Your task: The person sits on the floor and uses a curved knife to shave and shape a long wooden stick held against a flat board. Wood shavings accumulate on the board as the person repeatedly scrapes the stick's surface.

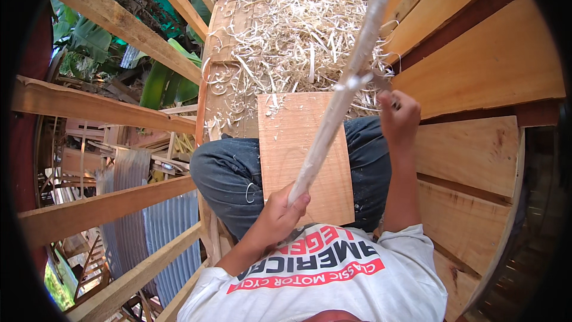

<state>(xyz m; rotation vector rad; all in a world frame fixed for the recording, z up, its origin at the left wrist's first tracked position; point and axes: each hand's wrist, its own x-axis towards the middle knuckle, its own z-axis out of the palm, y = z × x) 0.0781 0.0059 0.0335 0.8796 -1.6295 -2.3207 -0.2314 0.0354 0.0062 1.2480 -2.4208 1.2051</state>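
Note:
My left hand (280,213) is closed around the near end of a long, pale, peeled stick (329,125), which slants up and away to the right. Raised beside the stick's middle, my right hand (400,113) is closed on a knife (381,82). Motion smears its dark blade, which lies close to the stick where a light curl of wood stands out. Whether blade and stick touch I cannot tell. Under the stick a flat wooden board (283,149) rests across my lap, with a few small shavings on it.
Curled wood shavings (298,36) cover much of the plank floor (223,42) ahead. Wooden rails (107,104) fence the left side, with corrugated sheets (173,232) and leafy plants beyond. Close on my right stands a wall of wide wooden planks (476,143).

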